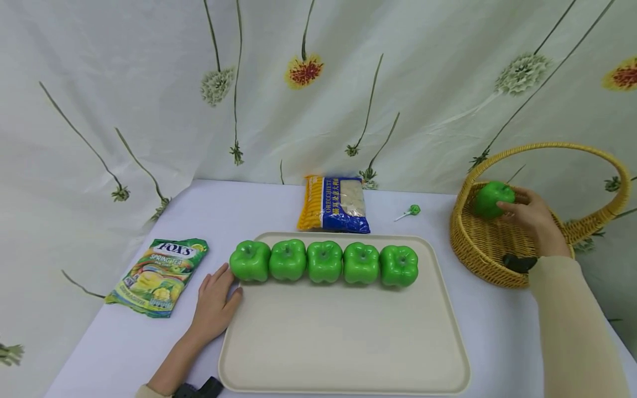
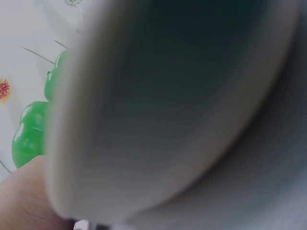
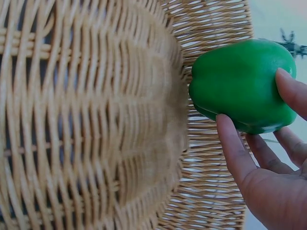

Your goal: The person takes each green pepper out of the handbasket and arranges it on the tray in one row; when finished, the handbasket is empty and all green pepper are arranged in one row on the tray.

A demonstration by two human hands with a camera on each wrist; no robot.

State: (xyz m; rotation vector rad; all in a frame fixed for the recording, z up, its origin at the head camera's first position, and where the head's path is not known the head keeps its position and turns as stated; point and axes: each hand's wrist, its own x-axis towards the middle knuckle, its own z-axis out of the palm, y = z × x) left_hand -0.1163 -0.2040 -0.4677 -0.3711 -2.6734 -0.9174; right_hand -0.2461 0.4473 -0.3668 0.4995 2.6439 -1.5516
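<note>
In the wicker basket [image 1: 497,243] at the right, my right hand [image 1: 530,213] holds a green bell pepper [image 1: 492,199] by its side. The right wrist view has the thumb and fingertips on the pepper [image 3: 242,84] near the woven wall. A row of several green bell peppers [image 1: 324,262] stands along the far side of a beige tray [image 1: 348,342]. Beside the tray's left edge, my left hand [image 1: 216,301] rests with extended fingers by the leftmost pepper [image 1: 250,261]. The blurred tray rim [image 2: 72,120] hides most of the left wrist view.
A green candy bag [image 1: 159,276] lies left of my left hand. Behind the tray are a blue and yellow pasta bag [image 1: 334,204] and a green lollipop [image 1: 414,210]. The basket's tall handle [image 1: 552,145] arches over its opening. A flowered cloth [image 1: 308,110] hangs behind the table.
</note>
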